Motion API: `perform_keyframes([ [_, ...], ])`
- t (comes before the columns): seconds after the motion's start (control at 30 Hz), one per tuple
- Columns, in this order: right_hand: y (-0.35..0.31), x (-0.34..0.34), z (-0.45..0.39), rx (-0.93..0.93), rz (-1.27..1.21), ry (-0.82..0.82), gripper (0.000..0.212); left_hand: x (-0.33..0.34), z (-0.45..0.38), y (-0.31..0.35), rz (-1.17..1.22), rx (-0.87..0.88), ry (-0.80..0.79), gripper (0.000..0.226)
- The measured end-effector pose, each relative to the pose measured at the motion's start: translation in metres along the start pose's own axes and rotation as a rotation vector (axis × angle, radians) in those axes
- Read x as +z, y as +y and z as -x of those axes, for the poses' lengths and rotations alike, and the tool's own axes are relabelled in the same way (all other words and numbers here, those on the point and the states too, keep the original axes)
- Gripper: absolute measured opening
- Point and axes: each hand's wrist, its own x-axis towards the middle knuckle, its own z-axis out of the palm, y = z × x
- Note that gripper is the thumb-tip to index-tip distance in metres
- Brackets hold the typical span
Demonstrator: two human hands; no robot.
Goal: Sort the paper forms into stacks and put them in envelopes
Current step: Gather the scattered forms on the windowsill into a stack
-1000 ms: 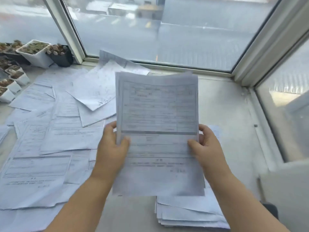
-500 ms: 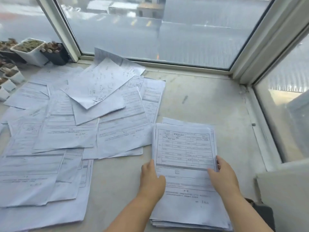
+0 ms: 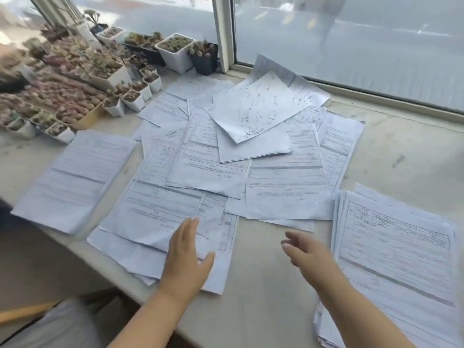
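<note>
The left hand [image 3: 187, 257] lies flat on the near edge of a loose spread of forms [image 3: 286, 172] in the middle of the worktop [image 3: 263, 297], fingers straight and close together, thumb out to the side. The right hand [image 3: 308, 254] hovers above bare worktop, between that spread and a squared stack [image 3: 401, 259] at the right, fingers slack and slightly spread, holding nothing. A second neat stack [image 3: 75, 177] lies at the left. Two envelopes [image 3: 256, 121] rest on top of the spread. Small pots of succulents [image 3: 173, 51] crowd the far left by the window [image 3: 351, 46].
</note>
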Motion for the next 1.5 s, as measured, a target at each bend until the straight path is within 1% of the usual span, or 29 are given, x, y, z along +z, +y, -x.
perform_keyframes([
  [0.03, -0.006, 0.018, -0.004, 0.101, -0.092, -0.057, 0.040, -0.010, -0.007, -0.021, -0.051, -0.027, -0.007, 0.087],
  [0.07, -0.011, 0.033, -0.008, 0.193, -0.193, -0.092, 0.041, -0.019, -0.013, -0.041, -0.105, -0.044, -0.048, 0.094],
  [0.1, -0.016, 0.046, -0.011, 0.258, -0.278, -0.096, 0.040, -0.027, -0.017, -0.058, -0.160, -0.066, -0.125, 0.102],
  [0.17, -0.024, 0.067, -0.016, 0.312, -0.371, -0.084, 0.031, -0.037, -0.023, -0.083, -0.268, -0.074, -0.263, 0.115],
  [0.23, -0.033, 0.087, -0.023, 0.319, -0.367, -0.079, 0.015, -0.041, -0.026, -0.099, -0.323, -0.005, -0.300, 0.114],
  [0.27, -0.038, 0.098, -0.025, 0.311, -0.344, -0.063, 0.012, -0.042, -0.027, -0.105, -0.336, 0.055, -0.286, 0.106],
  [0.3, -0.043, 0.107, -0.028, 0.301, -0.314, -0.044, 0.014, -0.041, -0.030, -0.112, -0.346, 0.120, -0.247, 0.093],
  [0.37, -0.051, 0.124, -0.035, 0.292, -0.271, -0.011, 0.020, -0.038, -0.037, -0.121, -0.331, 0.281, -0.098, 0.064],
  [0.4, -0.056, 0.131, -0.037, 0.283, -0.259, 0.002, 0.019, -0.038, -0.042, -0.125, -0.299, 0.340, -0.021, 0.050],
  [0.43, -0.061, 0.136, -0.040, 0.276, -0.256, 0.023, 0.019, -0.041, -0.046, -0.128, -0.265, 0.379, 0.028, 0.041],
  [0.47, -0.064, 0.140, -0.044, 0.268, -0.268, 0.051, 0.020, -0.045, -0.051, -0.130, -0.231, 0.402, 0.041, 0.038],
  [0.6, -0.073, 0.152, -0.050, 0.244, -0.444, 0.165, 0.022, -0.058, -0.061, -0.135, -0.057, 0.422, -0.035, 0.038],
  [0.7, -0.071, 0.157, -0.041, 0.273, -0.517, 0.179, 0.023, -0.064, -0.062, -0.130, 0.149, 0.307, -0.085, 0.025],
  [0.73, -0.070, 0.159, -0.039, 0.298, -0.530, 0.164, 0.023, -0.065, -0.062, -0.127, 0.200, 0.275, -0.064, 0.028],
  [0.8, -0.069, 0.160, -0.036, 0.342, -0.498, 0.129, 0.021, -0.066, -0.065, -0.121, 0.277, 0.259, -0.039, 0.035],
  [0.87, -0.069, 0.159, -0.036, 0.316, -0.369, 0.135, 0.013, -0.064, -0.069, -0.115, 0.307, 0.307, -0.046, 0.034],
  [0.9, -0.070, 0.158, -0.036, 0.264, -0.281, 0.161, 0.009, -0.063, -0.071, -0.112, 0.310, 0.333, -0.066, 0.033],
  [0.97, -0.069, 0.158, -0.037, 0.180, -0.133, 0.219, 0.020, -0.060, -0.075, -0.108, 0.304, 0.367, -0.110, 0.031],
  [1.0, -0.069, 0.158, -0.037, 0.164, -0.116, 0.223, 0.023, -0.058, -0.076, -0.107, 0.302, 0.379, -0.122, 0.031],
  [1.07, -0.071, 0.158, -0.040, 0.199, -0.242, 0.153, 0.021, -0.054, -0.077, -0.105, 0.290, 0.402, -0.126, 0.029],
  [1.13, -0.073, 0.159, -0.038, 0.265, -0.407, 0.041, 0.014, -0.049, -0.077, -0.102, 0.276, 0.427, -0.145, 0.026],
  [1.17, -0.074, 0.159, -0.038, 0.279, -0.469, 0.003, 0.015, -0.046, -0.077, -0.101, 0.277, 0.442, -0.168, 0.023],
  [1.23, -0.072, 0.159, -0.037, 0.281, -0.565, -0.030, 0.019, -0.039, -0.077, -0.101, 0.240, 0.514, -0.182, 0.030],
  [1.27, -0.069, 0.159, -0.036, 0.272, -0.543, 0.001, 0.021, -0.035, -0.078, -0.102, 0.205, 0.575, -0.162, 0.034],
  [1.3, -0.066, 0.158, -0.035, 0.235, -0.442, 0.057, 0.022, -0.032, -0.080, -0.102, 0.184, 0.635, -0.130, 0.034],
  [1.37, -0.062, 0.155, -0.033, 0.149, -0.198, 0.248, 0.028, -0.032, -0.084, -0.103, 0.154, 0.757, -0.049, 0.033],
  [1.4, -0.060, 0.152, -0.031, 0.123, -0.159, 0.323, 0.026, -0.032, -0.087, -0.104, 0.124, 0.819, -0.014, 0.032],
  [1.43, -0.060, 0.150, -0.028, 0.123, -0.178, 0.345, 0.022, -0.031, -0.090, -0.105, 0.085, 0.872, 0.007, 0.031],
  [1.5, -0.059, 0.146, -0.023, 0.193, -0.238, 0.263, 0.011, -0.027, -0.096, -0.106, 0.020, 0.937, 0.013, 0.030],
])
